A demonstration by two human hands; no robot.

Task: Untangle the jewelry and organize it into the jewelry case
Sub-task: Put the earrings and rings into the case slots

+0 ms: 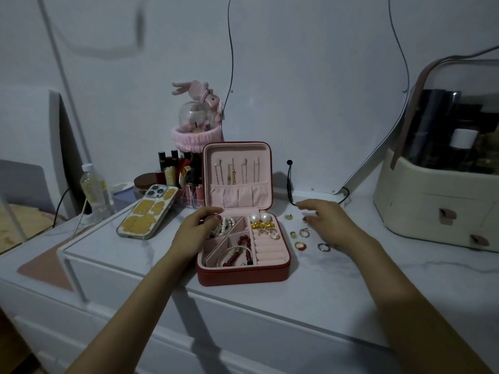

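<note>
Open red jewelry case (243, 275) with pink lining on white marble dresser top (351, 279), both hands at it.

Lid upright, four pocket slots with necklaces hanging; tray holds pearl strand (225, 225), red bead bracelets (244, 242), two big pearl earrings (259, 218), gold pieces. Left hand (197, 230) rests on case's back-left corner, fingers loosely curled, touching rim; holding anything — can't tell. Right hand (328, 220) hovers right of case, fingers spread wide, empty. Five loose rings (300, 245) plus one small stud on the top beside case. Phone (148, 214) left.
</note>
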